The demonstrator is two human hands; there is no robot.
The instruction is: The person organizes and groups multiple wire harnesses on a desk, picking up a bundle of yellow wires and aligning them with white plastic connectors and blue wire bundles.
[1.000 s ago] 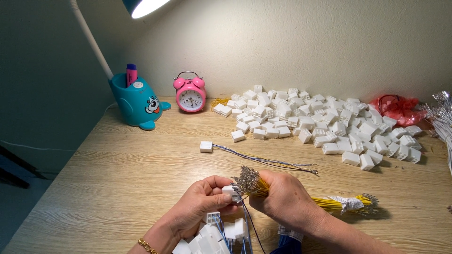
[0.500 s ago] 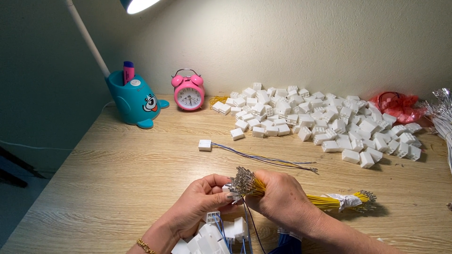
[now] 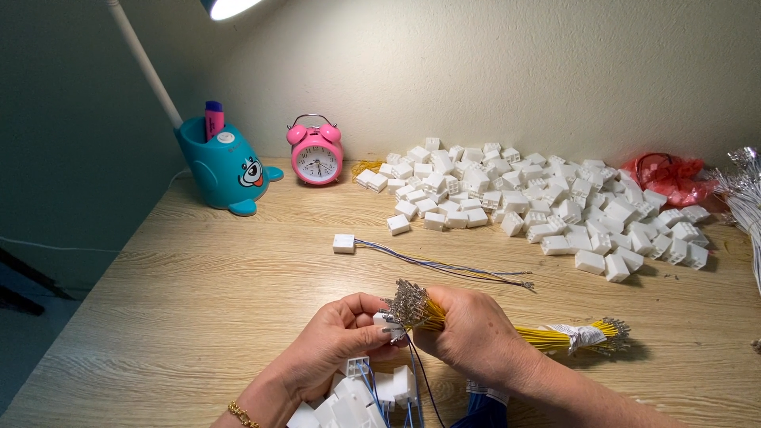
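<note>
The white connector (image 3: 387, 323) sits pinched in the left hand (image 3: 333, 345) above the desk (image 3: 198, 301), touching the yellow wire bundle (image 3: 476, 325) gripped by the right hand (image 3: 468, 333), with the connector pile (image 3: 539, 202) well behind.

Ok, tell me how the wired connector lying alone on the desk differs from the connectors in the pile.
The lone connector has thin wires fitted, trailing right across the desk; the pile connectors show no wires. The lone connector lies by itself mid-desk; the pile connectors are heaped together near the wall. Both are small white plastic blocks, untouched by either hand.
</note>
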